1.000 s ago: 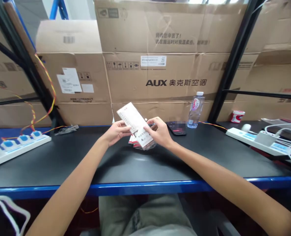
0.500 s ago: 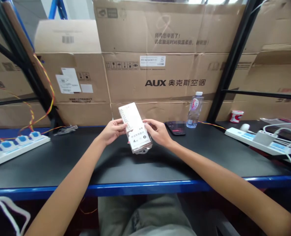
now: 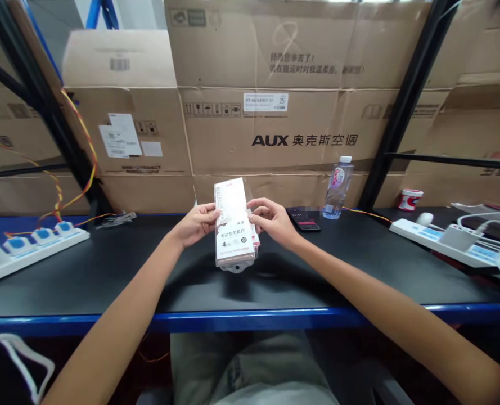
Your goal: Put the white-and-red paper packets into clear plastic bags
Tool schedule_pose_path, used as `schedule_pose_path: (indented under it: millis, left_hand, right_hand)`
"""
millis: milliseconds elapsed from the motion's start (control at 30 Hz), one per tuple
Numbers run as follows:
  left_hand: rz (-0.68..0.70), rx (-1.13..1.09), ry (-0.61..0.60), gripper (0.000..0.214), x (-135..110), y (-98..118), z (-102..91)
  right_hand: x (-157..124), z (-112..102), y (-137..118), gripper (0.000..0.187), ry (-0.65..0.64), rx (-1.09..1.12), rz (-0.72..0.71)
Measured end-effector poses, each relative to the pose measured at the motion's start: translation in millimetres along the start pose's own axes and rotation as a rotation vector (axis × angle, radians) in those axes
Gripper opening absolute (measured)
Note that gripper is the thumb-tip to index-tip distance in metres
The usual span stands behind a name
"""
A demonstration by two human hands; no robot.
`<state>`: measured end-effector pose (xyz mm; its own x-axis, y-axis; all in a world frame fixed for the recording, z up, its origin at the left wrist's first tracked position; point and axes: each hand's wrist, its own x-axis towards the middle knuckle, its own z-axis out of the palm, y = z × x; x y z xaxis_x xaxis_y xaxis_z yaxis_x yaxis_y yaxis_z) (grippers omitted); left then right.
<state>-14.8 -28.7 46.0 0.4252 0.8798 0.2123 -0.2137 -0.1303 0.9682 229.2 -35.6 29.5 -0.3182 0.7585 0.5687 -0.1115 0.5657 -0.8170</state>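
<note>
Black workbench point(image 3: 106, 275) with a blue front edge, backed by stacked cardboard boxes point(image 3: 275, 112). At frame centre, the left hand point(image 3: 196, 224) and right hand point(image 3: 273, 220) each pinch one side edge of a clear plastic packet point(image 3: 234, 230) with a white printed card, held upright above the bench. Water bottle point(image 3: 337, 187) and dark phone point(image 3: 303, 218) stand right of centre; power strips point(image 3: 30, 250) lie at left and right edges.

Two hands: left hand point(image 3: 197, 224), right hand point(image 3: 275, 222). One packet point(image 3: 233, 225) in front; those behind it are too hidden to count. One bottle point(image 3: 337, 188), one phone point(image 3: 303, 218), one cup point(image 3: 410, 199). Two power strips: left strip point(image 3: 34, 250), right strip point(image 3: 452, 241).
</note>
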Motion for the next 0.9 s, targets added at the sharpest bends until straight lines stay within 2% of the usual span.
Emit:
schedule_pose_path:
  millis: [233,400,567,700,800,900]
  left_hand:
    - [0.027,0.017,0.029,0.028,1.5,-4.8,-1.2]
    - [-0.003,0.092,0.008,0.032,1.2,-6.8,9.7]
    - [-0.048,0.206,0.009,0.033,1.0,-7.3,20.5]
    - [-0.038,0.247,0.031,0.03,3.4,-7.2,19.0]
    - [0.028,0.24,0.139,0.028,4.7,-1.6,9.1]
    - [0.117,0.174,0.376,0.024,3.7,9.9,-8.0]
  right_hand:
    - [0.6,1.6,-0.7,0.037,0.008,-0.023,0.13]
    - [1.7,0.6,6.9,0.043,0.026,-0.096,0.219]
    - [0.6,2.7,9.0,0.038,0.021,-0.1,0.288]
    - [0.6,4.6,4.7,0.032,0.025,-0.007,0.323]
    - [5.8,-0.9,5.7,0.024,0.129,0.057,0.298]
    - [16.0,-15.7,10.9,0.019,0.307,0.133,0.296]
